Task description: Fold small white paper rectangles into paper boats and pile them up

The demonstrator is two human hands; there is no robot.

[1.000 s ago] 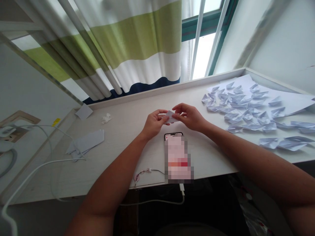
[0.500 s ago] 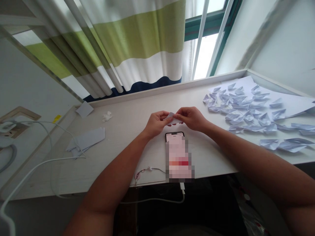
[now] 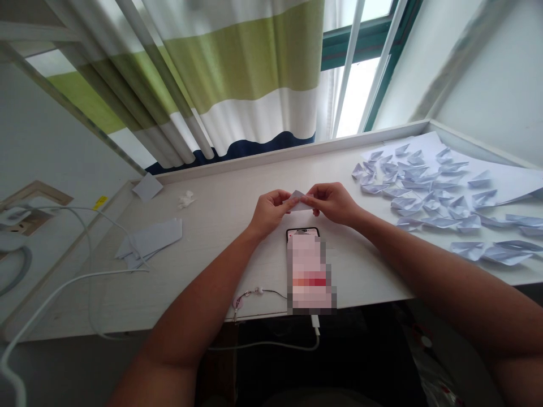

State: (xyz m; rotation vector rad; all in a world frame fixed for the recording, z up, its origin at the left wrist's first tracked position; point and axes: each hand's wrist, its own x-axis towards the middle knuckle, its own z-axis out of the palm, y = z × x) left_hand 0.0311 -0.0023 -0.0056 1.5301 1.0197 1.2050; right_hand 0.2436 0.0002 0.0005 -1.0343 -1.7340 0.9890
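Nearest, a white cable (image 3: 314,323) runs into the bottom end of a phone (image 3: 309,265), which lies face up at the front edge of the worktop (image 3: 229,198), its screen mostly blurred out. A beaded strap (image 3: 258,290) trails from its left side. Just beyond the phone's top end, the small paper (image 3: 296,194) is held between the two hands, a pointed corner standing up above the thumbs. The fingers of the left hand (image 3: 269,213) pinch its left side; those of the right hand (image 3: 335,202) pinch its right side, thumb pressed on the front

Off to the left, well apart from the hands, lie some flat slips (image 3: 158,237), apparently unworked. To the right, folded papers (image 3: 436,200) spread widely, the farther ones over large white sheets (image 3: 504,178). Judging by this, much of the folding is done; the held piece looks partway through, and the slips seem to be what is left, their number unclear. Farther back on the left are a crumpled tissue (image 3: 185,199) and a square slip (image 3: 147,187) by the rim, with a striped curtain (image 3: 254,62) behind
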